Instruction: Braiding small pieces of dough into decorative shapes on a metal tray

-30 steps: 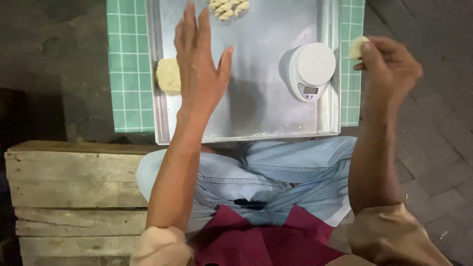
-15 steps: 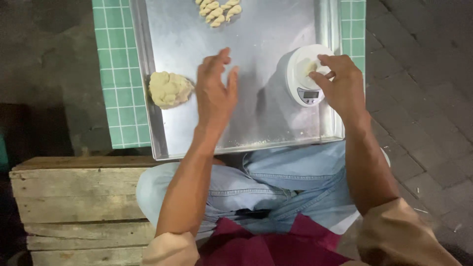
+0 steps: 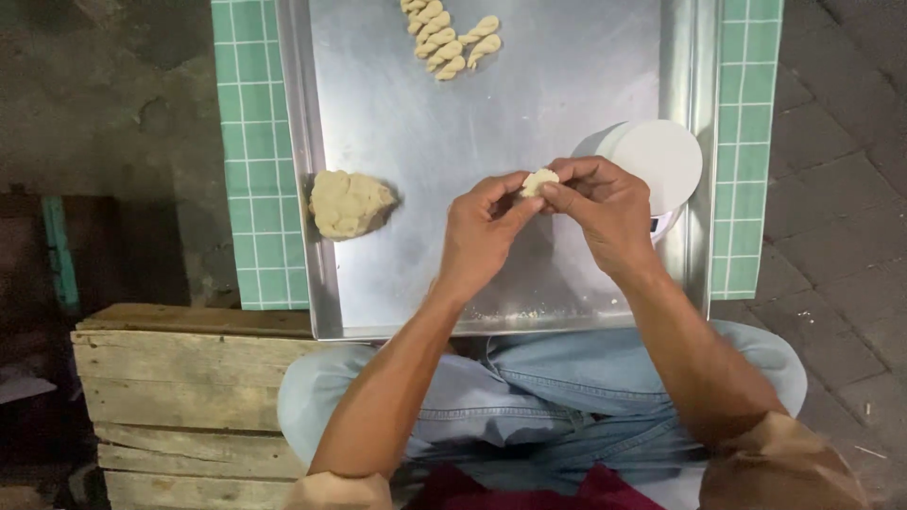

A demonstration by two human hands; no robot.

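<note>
1. Small dough piece [image 3: 539, 181]: I see it pinched between both hands, held above the middle of the metal tray [image 3: 425, 142], a little toward its right edge.
2. My left hand [image 3: 484, 231] has its grip pressed onto the piece's left side, thumb and fingertips closed on it.
3. My right hand [image 3: 605, 212] pinches the same piece from the right, its fingers curled over the top.
4. A larger dough lump [image 3: 348, 203] lies on the tray against its left edge, well apart from the hands.
5. Several twisted dough pieces [image 3: 452, 40] lie in a cluster near the tray's far edge.
6. A round white scale [image 3: 657, 162] stands at the tray's right edge, just beyond my right hand, partly hidden by it.
7. The tray rests on a green tiled tabletop [image 3: 250, 142], whose tiles show along both sides.
8. A wooden crate [image 3: 179, 397] stands at my left, beside my knee.
</note>
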